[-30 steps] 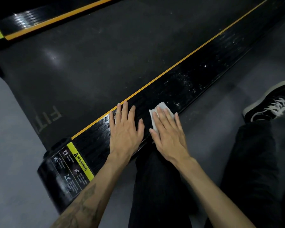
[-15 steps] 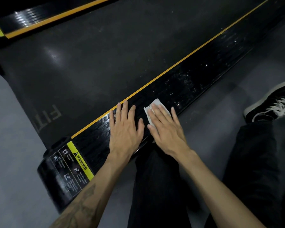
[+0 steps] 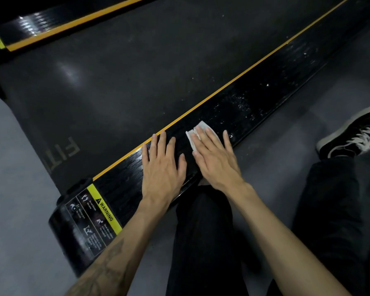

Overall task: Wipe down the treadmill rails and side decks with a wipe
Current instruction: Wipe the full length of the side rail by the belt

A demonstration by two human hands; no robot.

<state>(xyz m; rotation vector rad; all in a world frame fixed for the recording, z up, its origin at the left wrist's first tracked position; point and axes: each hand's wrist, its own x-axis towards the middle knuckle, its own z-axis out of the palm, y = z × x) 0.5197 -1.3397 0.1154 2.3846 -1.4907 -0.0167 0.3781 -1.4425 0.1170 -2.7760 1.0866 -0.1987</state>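
Note:
The near black side deck (image 3: 254,99) of the treadmill runs diagonally from bottom left to top right, edged by a yellow stripe. My right hand (image 3: 214,159) lies flat with straight fingers on a white wipe (image 3: 195,133), pressing it onto the deck. Just to its left, my left hand (image 3: 162,165) rests flat on the same deck, fingers spread. White specks and smears cover the deck beyond the wipe. The far side deck (image 3: 51,20) shows at the top left.
The dark running belt (image 3: 126,82) lies between the two decks. A yellow warning label (image 3: 103,208) marks the deck's near end. My dark-trousered legs (image 3: 203,242) and a black shoe (image 3: 355,135) are on the grey floor (image 3: 19,210) beside the treadmill.
My right hand slid the wipe a little to the left across the deck, closer to my left hand. The left hand stayed in place.

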